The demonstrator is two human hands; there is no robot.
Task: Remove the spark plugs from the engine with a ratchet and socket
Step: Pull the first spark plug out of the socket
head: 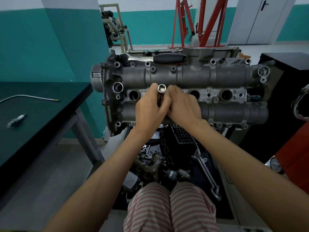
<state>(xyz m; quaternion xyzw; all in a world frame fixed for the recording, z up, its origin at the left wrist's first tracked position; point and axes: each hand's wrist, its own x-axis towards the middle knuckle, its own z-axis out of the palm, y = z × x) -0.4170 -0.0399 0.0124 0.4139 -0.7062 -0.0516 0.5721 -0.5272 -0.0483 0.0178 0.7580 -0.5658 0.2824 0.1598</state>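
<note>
Over engine (184,77), socket (161,88) (between hands)

No text, label, brand, number or sign can be read. Faint stamped marks are seen on the grey cast-metal engine head (192,77) beside the plug wells, but they are too blurred.

An auto repair workshop: a bare engine (184,91) sits on a stand, a red engine hoist (200,22) rises behind it, loose car parts (167,158) litter the floor below, and a dark table (41,104) holds a spark plug (15,120).
</note>
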